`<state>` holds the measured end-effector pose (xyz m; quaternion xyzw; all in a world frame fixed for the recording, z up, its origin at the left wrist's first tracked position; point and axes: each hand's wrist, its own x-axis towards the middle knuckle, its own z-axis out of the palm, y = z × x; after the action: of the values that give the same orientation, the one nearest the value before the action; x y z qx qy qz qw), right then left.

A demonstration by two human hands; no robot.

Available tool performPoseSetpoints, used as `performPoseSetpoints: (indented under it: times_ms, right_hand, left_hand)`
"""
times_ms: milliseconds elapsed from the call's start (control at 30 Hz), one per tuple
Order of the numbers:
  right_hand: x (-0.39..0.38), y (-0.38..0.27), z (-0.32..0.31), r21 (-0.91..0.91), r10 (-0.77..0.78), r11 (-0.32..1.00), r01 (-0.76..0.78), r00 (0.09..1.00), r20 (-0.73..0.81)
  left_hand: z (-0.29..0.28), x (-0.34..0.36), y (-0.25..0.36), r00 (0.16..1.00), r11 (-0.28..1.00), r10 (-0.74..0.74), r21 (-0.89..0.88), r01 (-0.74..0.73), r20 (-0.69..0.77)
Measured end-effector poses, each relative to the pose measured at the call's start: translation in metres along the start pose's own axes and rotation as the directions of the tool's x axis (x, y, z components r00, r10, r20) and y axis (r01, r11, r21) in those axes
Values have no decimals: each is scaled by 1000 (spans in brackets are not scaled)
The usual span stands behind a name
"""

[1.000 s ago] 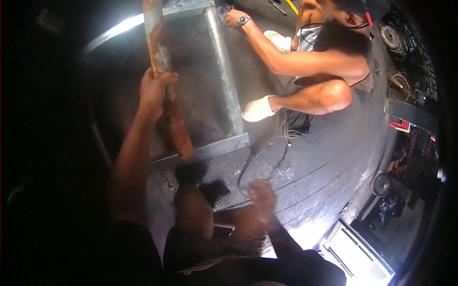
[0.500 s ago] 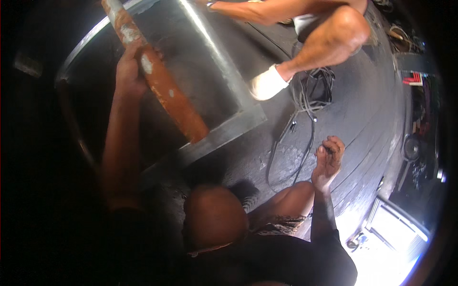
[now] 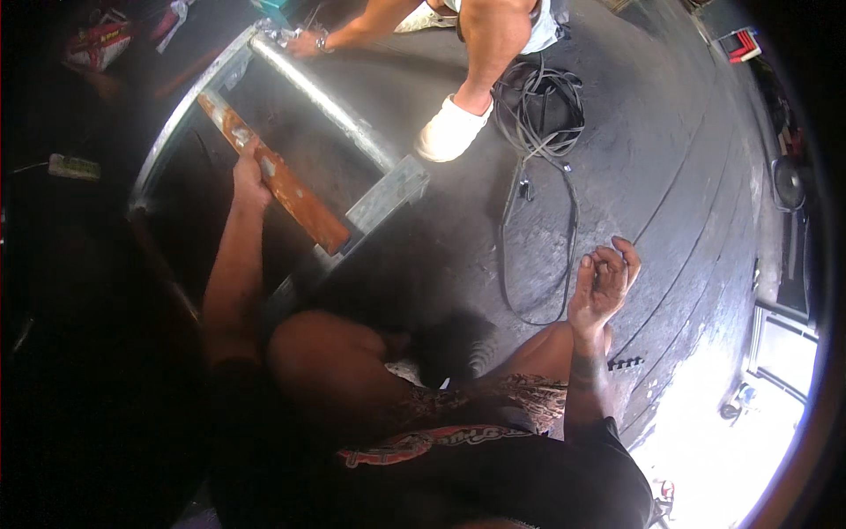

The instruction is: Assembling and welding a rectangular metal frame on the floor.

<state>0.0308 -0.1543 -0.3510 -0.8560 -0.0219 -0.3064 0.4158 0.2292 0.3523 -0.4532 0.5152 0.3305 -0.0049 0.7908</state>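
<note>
My left hand [image 3: 251,179] is closed around a rusty orange metal bar [image 3: 298,196] with pale worn patches. The bar lies slanted across a grey metal frame [image 3: 388,194]. Its near end rests at the frame's flat near piece, and its far end reaches the curved rim [image 3: 163,145]. A bright round crossbar [image 3: 328,104] runs roughly alongside, to the right. My right hand [image 3: 602,284] is raised palm up above my right knee, fingers loosely bent and apart, with nothing in it.
Another person crouches opposite, a hand [image 3: 308,42] by the frame's far corner and a white shoe [image 3: 454,130] near its right side. Coiled cables [image 3: 539,110] spread over the dark floor. A red-and-white bag [image 3: 97,46] sits far left. Bright light falls at lower right.
The rusty bar's far end has come down to the frame's curved rim, my left hand still around it. My view has shifted, and my right hand stays raised and empty.
</note>
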Motion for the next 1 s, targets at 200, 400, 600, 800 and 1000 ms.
performPoseSetpoints:
  times_ms: [200, 400, 600, 800, 1000]
  right_hand:
    - [-19, 13, -18, -132, 115, 984, -116, 993, -10]
    - [-34, 16, -26, -231, 262, 937, -262, 965, -30]
    - [-48, 13, -21, -326, 247, 913, -247, 968, -42]
    - [-66, 23, -3, -308, 301, 905, -294, 953, -23]
    - [-95, 0, 44, -96, 308, 951, -295, 935, 178]
  left_hand:
    - [-9, 23, -4, 999, 999, -33, -20, 33, -35]
    - [-15, 46, 11, 1000, 999, 21, -41, -21, -16]
    - [-10, 52, 1, 998, 997, 64, -41, -65, -7]
    - [-15, 51, -7, 991, 991, 130, -10, -130, 9]
    - [-5, 47, -1, 997, 997, 72, 29, -72, 8]
